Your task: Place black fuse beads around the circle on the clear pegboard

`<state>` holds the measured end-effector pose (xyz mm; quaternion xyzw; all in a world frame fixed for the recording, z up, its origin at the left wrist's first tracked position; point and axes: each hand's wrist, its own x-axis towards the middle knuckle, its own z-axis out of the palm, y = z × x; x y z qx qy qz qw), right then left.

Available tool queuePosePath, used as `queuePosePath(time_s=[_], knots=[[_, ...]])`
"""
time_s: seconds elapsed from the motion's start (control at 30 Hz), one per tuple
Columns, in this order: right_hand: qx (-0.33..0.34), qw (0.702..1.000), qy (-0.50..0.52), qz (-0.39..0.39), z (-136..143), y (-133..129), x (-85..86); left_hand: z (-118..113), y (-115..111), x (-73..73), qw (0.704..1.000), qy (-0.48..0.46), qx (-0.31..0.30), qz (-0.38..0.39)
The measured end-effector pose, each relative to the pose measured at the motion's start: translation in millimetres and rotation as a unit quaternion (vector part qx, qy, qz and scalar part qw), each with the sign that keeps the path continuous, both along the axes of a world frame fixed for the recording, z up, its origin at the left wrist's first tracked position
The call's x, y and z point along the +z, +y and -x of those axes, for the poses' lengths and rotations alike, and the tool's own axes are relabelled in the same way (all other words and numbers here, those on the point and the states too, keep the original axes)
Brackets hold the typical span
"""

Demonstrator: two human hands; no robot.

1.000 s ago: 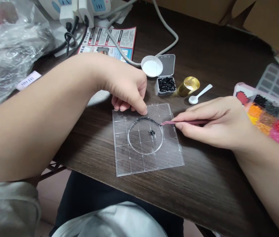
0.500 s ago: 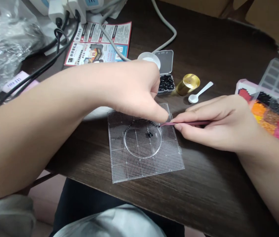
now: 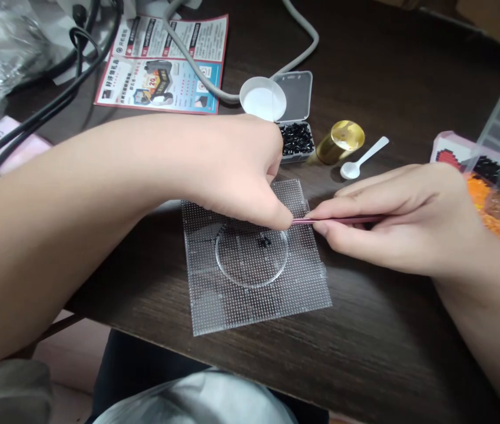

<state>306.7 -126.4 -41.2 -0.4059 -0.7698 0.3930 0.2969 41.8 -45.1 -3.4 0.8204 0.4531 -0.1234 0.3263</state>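
Observation:
My right hand point(image 3: 395, 218) pinches pink tweezers point(image 3: 342, 220) that point left over a clear pegboard point(image 3: 258, 312). My left hand point(image 3: 236, 168) reaches across the far side of the board, thumb pointing down to the right and fingers curled out of sight beneath. Its thumb tip covers the tip of the tweezers, so whatever is there is hidden. A clear ring point(image 3: 250, 287) lies on the board, and a small cluster of black beads point(image 3: 264, 241) sits inside it. Some dark beads show along the ring's upper left.
Beyond my left hand stand an open box of black beads point(image 3: 297, 141) and a round white lid point(image 3: 262, 99). To their right are a gold cap point(image 3: 340, 142) and a white spoon point(image 3: 364, 159). Coloured beads point(image 3: 497, 203) fill a divided case at right. A leaflet point(image 3: 165, 65) and cables lie behind.
My left thumb has shifted slightly down and left, now covering the tweezers' tip that showed before. The whole view has shifted a little; the right hand keeps its grip.

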Motion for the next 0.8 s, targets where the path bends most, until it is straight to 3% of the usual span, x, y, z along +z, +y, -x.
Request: queuePosePath(time_s=[0.2,0.5,0.8], knots=[[-0.007,1.000,-0.007,0.003,-2,0,-0.4,-2,1,0.7,0.999,0.037,0.007,-0.002],[-0.004,1.000,-0.011,0.021,-3,0,-2.4,0,0,-3.6,0.998,-0.036,0.030,0.041],[0.008,1.000,-0.008,0.017,-3,2,-2.0,0,8,6.9,0.999,-0.006,-0.002,0.037]])
